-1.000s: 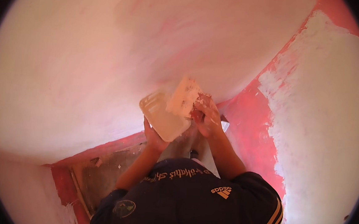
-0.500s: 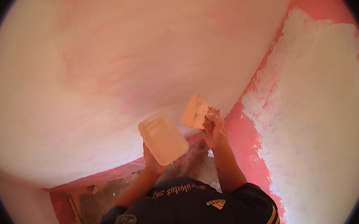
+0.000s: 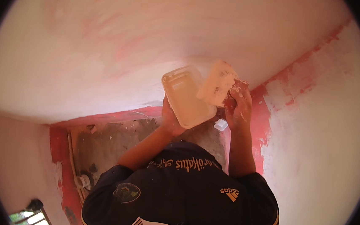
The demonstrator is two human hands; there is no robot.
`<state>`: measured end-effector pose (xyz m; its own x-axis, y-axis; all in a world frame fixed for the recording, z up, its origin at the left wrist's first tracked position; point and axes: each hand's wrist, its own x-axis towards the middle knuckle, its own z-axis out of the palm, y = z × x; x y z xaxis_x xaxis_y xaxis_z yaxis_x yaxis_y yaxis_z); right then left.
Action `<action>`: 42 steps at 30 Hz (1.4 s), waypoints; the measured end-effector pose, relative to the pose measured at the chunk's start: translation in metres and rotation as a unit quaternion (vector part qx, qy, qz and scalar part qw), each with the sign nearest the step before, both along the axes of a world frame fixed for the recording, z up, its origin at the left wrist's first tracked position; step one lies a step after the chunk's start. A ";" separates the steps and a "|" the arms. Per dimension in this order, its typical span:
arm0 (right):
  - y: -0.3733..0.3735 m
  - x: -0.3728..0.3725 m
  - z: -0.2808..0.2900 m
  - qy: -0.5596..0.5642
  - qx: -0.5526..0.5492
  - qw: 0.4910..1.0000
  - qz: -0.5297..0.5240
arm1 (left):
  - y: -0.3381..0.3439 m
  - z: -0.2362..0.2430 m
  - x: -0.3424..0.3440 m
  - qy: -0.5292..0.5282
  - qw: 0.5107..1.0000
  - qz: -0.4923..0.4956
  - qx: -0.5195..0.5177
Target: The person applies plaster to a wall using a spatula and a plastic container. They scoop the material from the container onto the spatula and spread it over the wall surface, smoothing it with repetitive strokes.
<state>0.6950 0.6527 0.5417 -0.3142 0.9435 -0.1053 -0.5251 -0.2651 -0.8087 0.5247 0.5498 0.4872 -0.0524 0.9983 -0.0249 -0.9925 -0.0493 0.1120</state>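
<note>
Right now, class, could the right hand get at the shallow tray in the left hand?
Probably yes, using the scraper the right hand grips: it overlaps the tray in this view, and nothing visible blocks the way.

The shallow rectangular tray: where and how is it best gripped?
Probably by the long left edge of the tray, coming from the person's left: the left hand grips there, the rim looks raised, and the scraper overlaps the opposite side in view.

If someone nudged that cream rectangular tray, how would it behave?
The cream, rectangular, plastic-looking tray might tip, since only the left hand visibly holds it, from one side. Its thin-looking rim suggests it's fairly light, perhaps slightly flexible. Its smooth-looking surface could be slippery.
</note>
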 end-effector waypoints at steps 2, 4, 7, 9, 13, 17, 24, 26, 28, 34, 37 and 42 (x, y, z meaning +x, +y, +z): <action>-0.003 -0.006 -0.007 -0.003 -0.013 1.000 0.007 | -0.005 -0.005 0.005 0.009 0.999 0.024 -0.029; -0.004 -0.011 -0.019 -0.003 -0.026 1.000 0.012 | -0.006 -0.013 0.003 0.008 0.999 0.038 -0.038; -0.012 -0.026 -0.025 0.010 0.010 0.998 0.066 | -0.020 -0.019 -0.015 0.022 0.997 0.052 -0.057; -0.032 -0.045 -0.009 0.002 0.012 1.000 0.019 | -0.041 -0.025 -0.030 0.034 0.994 0.066 -0.077; -0.071 -0.079 -0.004 0.029 0.026 0.999 0.036 | -0.097 -0.018 -0.071 0.025 0.996 0.077 -0.031; -0.120 -0.132 0.019 0.065 -0.005 0.996 -0.062 | -0.157 -0.010 -0.127 0.037 0.995 0.092 -0.035; -0.186 -0.243 0.072 0.016 0.201 0.938 -0.280 | -0.296 0.011 -0.270 0.079 0.986 0.108 -0.102; -0.210 -0.292 0.086 -0.017 0.209 0.926 -0.314 | -0.349 0.015 -0.318 0.120 0.977 0.133 -0.120; -0.228 -0.342 0.089 -0.055 0.213 0.910 -0.350 | -0.401 0.017 -0.364 0.121 0.975 0.132 -0.130; -0.291 -0.559 0.069 -0.426 0.433 0.616 -0.501 | -0.499 -0.014 -0.494 0.179 0.961 0.168 -0.124; -0.398 -0.656 0.063 -0.344 0.450 0.746 -0.351 | -0.538 -0.012 -0.536 0.132 0.965 0.180 -0.141; -0.442 -0.644 0.046 -0.363 0.460 0.728 -0.355 | -0.578 -0.023 -0.579 0.228 0.937 0.200 -0.175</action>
